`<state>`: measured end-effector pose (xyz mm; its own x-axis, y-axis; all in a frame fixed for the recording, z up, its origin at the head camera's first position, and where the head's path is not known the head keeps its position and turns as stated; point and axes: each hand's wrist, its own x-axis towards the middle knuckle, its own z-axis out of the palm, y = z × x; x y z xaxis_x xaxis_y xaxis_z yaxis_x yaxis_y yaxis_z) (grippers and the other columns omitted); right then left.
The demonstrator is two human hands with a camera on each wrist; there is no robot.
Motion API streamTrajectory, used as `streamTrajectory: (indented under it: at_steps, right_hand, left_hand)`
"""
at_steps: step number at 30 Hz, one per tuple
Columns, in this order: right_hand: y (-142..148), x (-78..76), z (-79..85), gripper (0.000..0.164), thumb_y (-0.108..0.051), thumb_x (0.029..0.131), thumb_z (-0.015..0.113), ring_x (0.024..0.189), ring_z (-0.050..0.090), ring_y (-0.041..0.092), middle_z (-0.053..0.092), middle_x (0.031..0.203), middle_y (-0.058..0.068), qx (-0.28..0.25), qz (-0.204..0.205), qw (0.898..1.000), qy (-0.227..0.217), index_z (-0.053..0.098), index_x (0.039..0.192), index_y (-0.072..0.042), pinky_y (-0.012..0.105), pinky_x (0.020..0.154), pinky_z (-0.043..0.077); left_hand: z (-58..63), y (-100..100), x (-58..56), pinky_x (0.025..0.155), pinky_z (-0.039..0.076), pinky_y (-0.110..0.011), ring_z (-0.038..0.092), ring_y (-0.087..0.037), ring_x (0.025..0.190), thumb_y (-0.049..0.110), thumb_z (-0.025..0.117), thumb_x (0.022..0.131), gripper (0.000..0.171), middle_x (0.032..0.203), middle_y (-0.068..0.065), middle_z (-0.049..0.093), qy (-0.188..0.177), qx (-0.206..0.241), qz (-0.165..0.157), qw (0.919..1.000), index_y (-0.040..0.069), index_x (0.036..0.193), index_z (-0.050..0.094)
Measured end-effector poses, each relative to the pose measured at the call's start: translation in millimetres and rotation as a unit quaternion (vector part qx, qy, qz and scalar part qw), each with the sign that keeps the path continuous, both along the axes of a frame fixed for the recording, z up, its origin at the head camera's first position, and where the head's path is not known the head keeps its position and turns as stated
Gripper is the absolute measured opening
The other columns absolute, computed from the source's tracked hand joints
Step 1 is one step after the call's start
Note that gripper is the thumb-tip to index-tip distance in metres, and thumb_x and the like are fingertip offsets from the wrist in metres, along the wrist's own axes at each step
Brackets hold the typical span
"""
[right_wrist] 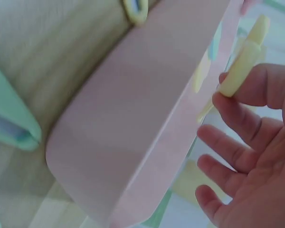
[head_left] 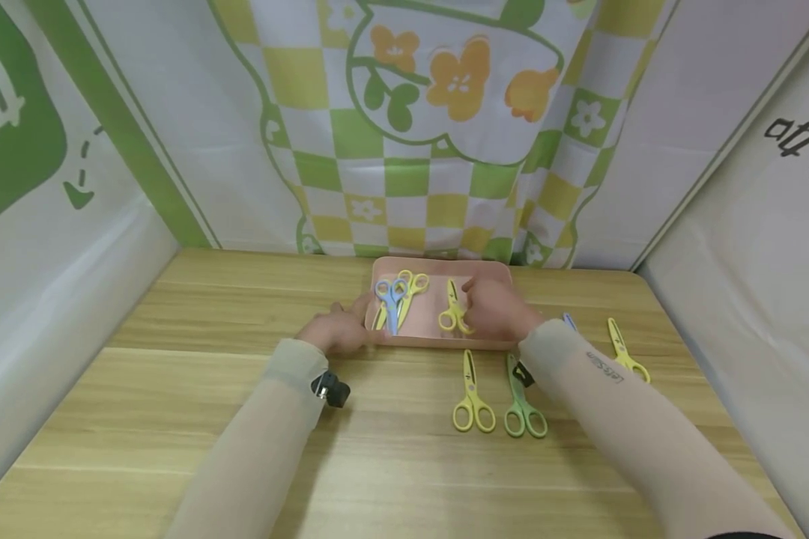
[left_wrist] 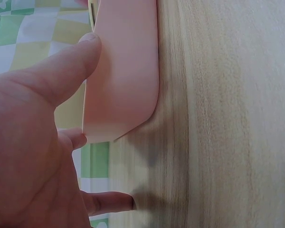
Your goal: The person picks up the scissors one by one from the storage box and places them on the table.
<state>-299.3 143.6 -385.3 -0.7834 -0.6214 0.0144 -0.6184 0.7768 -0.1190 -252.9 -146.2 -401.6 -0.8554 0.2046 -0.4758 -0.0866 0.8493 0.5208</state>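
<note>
A shallow pink tray (head_left: 438,343) stands at the back of the table. My left hand (head_left: 340,331) holds its near left corner, the thumb (left_wrist: 88,52) against the outside of the long wall and one finger pointing down beside the end. Over the tray's right part my right hand (head_left: 492,311) pinches yellow scissors (right_wrist: 242,71) by the handle between thumb and index finger, the blades pointing away in the head view. The other fingers of that hand are spread loosely. In the tray's left part lie blue scissors (head_left: 391,305) across yellow scissors (head_left: 406,305).
In front of the tray lie yellow scissors (head_left: 470,385) and green scissors (head_left: 522,408), the latter partly under my right wrist in view. Farther right are more yellow scissors (head_left: 619,344) and blue scissors (head_left: 569,320), mostly hidden by the arm. A checked curtain (head_left: 404,180) hangs behind.
</note>
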Motion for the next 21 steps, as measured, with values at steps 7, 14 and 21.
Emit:
streamTrajectory:
  at_steps: [7,14,21]
  right_hand:
    - [-12.3,35.0,0.7,0.028,-0.009,0.070,0.061,0.111,0.061,0.020,0.064,0.060,-0.006,-0.024,-0.036,0.999,-0.002,0.052,0.045,-0.018,0.045,0.100,0.041]
    - [-24.1,70.1,0.7,0.027,-0.011,0.072,0.063,0.117,0.055,0.022,0.073,0.099,0.001,-0.011,-0.066,0.998,-0.015,0.054,0.048,-0.018,0.053,0.097,0.037]
    - [-33.4,99.1,6.3,0.020,-0.009,0.070,0.062,0.121,0.050,0.024,0.067,0.118,0.002,0.005,-0.084,0.996,-0.036,0.057,0.053,-0.018,0.053,0.099,0.031]
  left_hand:
    - [0.5,-0.1,0.8,0.104,0.009,-0.076,-0.003,-0.063,0.138,0.064,0.057,0.092,0.098,0.156,-0.038,-0.007,0.008,0.003,-0.008,0.9999,0.032,0.161,-0.006]
    - [1.2,0.6,1.4,0.105,0.008,-0.076,-0.004,-0.062,0.139,0.064,0.056,0.093,0.097,0.156,-0.038,-0.007,0.012,0.003,-0.008,0.9999,0.031,0.161,-0.006]
    - [0.4,0.2,1.5,0.105,0.006,-0.076,-0.005,-0.059,0.140,0.064,0.057,0.092,0.098,0.157,-0.037,-0.007,0.013,0.009,-0.007,0.9999,0.031,0.161,-0.006]
